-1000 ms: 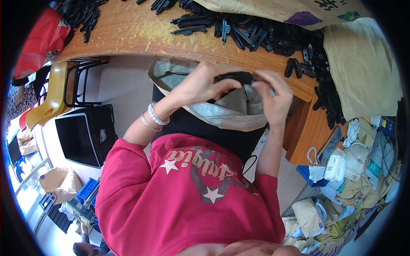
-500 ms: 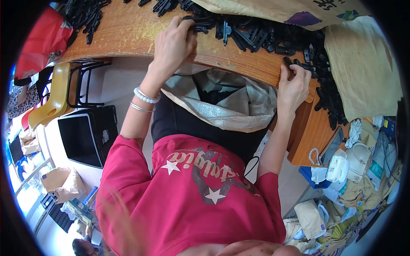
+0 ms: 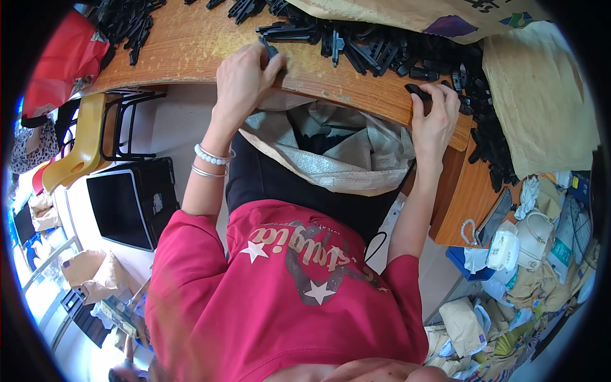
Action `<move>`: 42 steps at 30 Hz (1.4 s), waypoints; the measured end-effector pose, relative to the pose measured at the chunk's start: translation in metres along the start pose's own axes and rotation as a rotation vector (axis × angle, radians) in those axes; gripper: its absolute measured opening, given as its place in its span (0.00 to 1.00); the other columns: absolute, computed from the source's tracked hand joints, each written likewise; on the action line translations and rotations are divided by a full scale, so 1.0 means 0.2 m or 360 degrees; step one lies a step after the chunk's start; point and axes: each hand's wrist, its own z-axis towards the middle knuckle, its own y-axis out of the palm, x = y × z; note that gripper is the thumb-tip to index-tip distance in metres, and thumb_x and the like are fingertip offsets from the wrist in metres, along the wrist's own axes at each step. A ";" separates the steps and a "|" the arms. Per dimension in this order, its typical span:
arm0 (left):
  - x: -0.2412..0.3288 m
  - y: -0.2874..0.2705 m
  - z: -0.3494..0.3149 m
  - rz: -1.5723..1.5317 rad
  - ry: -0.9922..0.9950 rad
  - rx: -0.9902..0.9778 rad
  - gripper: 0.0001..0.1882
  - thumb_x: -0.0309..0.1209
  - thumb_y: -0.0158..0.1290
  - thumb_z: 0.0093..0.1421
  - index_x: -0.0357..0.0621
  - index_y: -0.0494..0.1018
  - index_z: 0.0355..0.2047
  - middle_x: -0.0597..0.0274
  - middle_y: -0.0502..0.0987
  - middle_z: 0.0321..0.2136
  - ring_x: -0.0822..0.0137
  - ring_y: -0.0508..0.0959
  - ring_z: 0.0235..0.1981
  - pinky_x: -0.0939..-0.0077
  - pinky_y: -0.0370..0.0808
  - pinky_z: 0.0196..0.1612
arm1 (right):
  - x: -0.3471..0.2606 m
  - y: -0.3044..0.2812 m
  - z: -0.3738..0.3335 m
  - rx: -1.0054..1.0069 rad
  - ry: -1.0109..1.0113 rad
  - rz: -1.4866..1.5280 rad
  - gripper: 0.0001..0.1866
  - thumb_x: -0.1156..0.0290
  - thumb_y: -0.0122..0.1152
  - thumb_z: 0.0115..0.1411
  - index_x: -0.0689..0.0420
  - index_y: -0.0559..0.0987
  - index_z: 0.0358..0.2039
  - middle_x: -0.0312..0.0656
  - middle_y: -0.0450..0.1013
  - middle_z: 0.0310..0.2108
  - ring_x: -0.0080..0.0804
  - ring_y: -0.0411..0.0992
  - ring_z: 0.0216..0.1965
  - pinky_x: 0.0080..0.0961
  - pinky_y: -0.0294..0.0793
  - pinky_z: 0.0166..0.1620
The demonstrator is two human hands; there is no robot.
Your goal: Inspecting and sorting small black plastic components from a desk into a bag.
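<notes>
The left hand pinches a dark part over the table; the right hand, fingers curled, pinches a black piece by the right near edge. Light, square pinches would best steady both, clear of the far pile.

The shirt is crimson with pale stars. The small parts are mostly black, the desk orange-brown, the chair yellow.

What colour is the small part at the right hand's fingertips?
The small part is black, seen best in the head view.
</notes>
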 end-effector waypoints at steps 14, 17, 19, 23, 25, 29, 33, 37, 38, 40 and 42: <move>0.28 0.03 -0.15 -0.2147 -0.0427 -0.0851 0.16 0.28 0.47 0.63 0.31 0.66 0.48 0.55 0.80 0.29 0.76 0.73 0.15 0.90 0.63 0.13 | -0.12 -0.06 -0.09 -0.0065 0.0582 0.1166 0.16 0.76 0.58 0.59 0.62 0.70 0.48 0.38 0.71 0.29 0.19 0.68 0.20 0.12 0.64 0.21; 0.32 0.06 -0.13 -0.2133 -0.0417 -0.0944 0.17 0.29 0.45 0.65 0.31 0.67 0.50 0.54 0.79 0.30 0.76 0.74 0.16 0.90 0.64 0.15 | -0.24 -0.14 -0.08 -0.0248 0.0723 0.1972 0.14 0.76 0.55 0.61 0.66 0.71 0.47 0.42 0.73 0.25 0.25 0.75 0.25 0.13 0.68 0.22; 0.33 0.07 -0.13 -0.2070 -0.0377 -0.0994 0.17 0.30 0.46 0.64 0.31 0.68 0.50 0.55 0.79 0.31 0.76 0.75 0.17 0.91 0.64 0.16 | -0.29 -0.21 -0.09 -0.0481 0.0673 0.2028 0.13 0.74 0.53 0.63 0.67 0.72 0.46 0.45 0.75 0.27 0.27 0.76 0.25 0.14 0.70 0.22; 0.35 0.07 -0.14 -0.1773 -0.0179 -0.1014 0.15 0.33 0.50 0.62 0.39 0.76 0.45 0.64 0.74 0.12 0.83 0.68 0.13 0.88 0.61 0.15 | -0.34 -0.18 -0.12 -0.0372 0.0581 0.2002 0.11 0.73 0.51 0.64 0.68 0.73 0.42 0.49 0.76 0.26 0.31 0.78 0.24 0.16 0.75 0.24; 0.37 0.04 -0.13 -0.1656 -0.0150 -0.1020 0.15 0.33 0.50 0.62 0.39 0.76 0.45 0.64 0.74 0.12 0.82 0.68 0.13 0.87 0.62 0.16 | -0.34 -0.15 -0.14 -0.0324 0.0600 0.1960 0.10 0.73 0.52 0.64 0.68 0.73 0.40 0.49 0.76 0.26 0.31 0.78 0.24 0.17 0.76 0.25; 0.38 -0.02 -0.10 -0.1471 -0.0114 -0.1084 0.14 0.33 0.53 0.60 0.39 0.77 0.43 0.65 0.76 0.14 0.80 0.71 0.14 0.82 0.67 0.19 | -0.36 -0.13 -0.16 -0.0220 0.0708 0.2011 0.09 0.74 0.54 0.62 0.68 0.73 0.38 0.49 0.76 0.26 0.31 0.78 0.25 0.21 0.79 0.26; 0.42 -0.02 -0.17 -0.1448 0.0355 -0.0834 0.14 0.27 0.60 0.52 0.37 0.76 0.40 0.51 0.78 0.24 0.63 0.77 0.20 0.73 0.73 0.27 | -0.38 -0.11 -0.20 -0.0057 0.0653 0.1838 0.08 0.76 0.55 0.61 0.68 0.73 0.38 0.46 0.76 0.27 0.27 0.77 0.26 0.19 0.78 0.29; 0.39 0.02 -0.17 -0.1367 0.0551 -0.0560 0.16 0.25 0.61 0.49 0.37 0.76 0.40 0.46 0.77 0.26 0.50 0.76 0.24 0.70 0.73 0.30 | -0.36 -0.10 -0.17 -0.0105 0.0582 0.1737 0.12 0.79 0.57 0.59 0.66 0.73 0.43 0.41 0.75 0.32 0.22 0.75 0.29 0.16 0.76 0.34; 0.38 0.02 -0.17 -0.1375 0.0554 -0.0544 0.16 0.24 0.60 0.48 0.37 0.76 0.40 0.46 0.77 0.26 0.49 0.76 0.25 0.69 0.73 0.29 | -0.36 -0.10 -0.16 -0.0130 0.0577 0.1775 0.14 0.80 0.58 0.58 0.65 0.73 0.45 0.40 0.75 0.33 0.21 0.75 0.29 0.15 0.75 0.36; 0.38 0.02 -0.17 -0.1338 0.0571 -0.0547 0.16 0.25 0.60 0.48 0.37 0.76 0.40 0.46 0.77 0.26 0.49 0.76 0.25 0.69 0.73 0.29 | -0.34 -0.09 -0.18 -0.0078 0.0462 0.1626 0.17 0.82 0.57 0.57 0.62 0.73 0.48 0.40 0.74 0.34 0.22 0.75 0.31 0.14 0.75 0.36; 0.37 0.03 -0.17 -0.1296 0.0589 -0.0552 0.16 0.25 0.61 0.48 0.38 0.76 0.40 0.46 0.77 0.26 0.49 0.76 0.25 0.69 0.73 0.28 | -0.32 -0.08 -0.19 -0.0176 0.0521 0.1624 0.16 0.84 0.57 0.56 0.62 0.75 0.45 0.40 0.74 0.33 0.22 0.75 0.31 0.15 0.74 0.36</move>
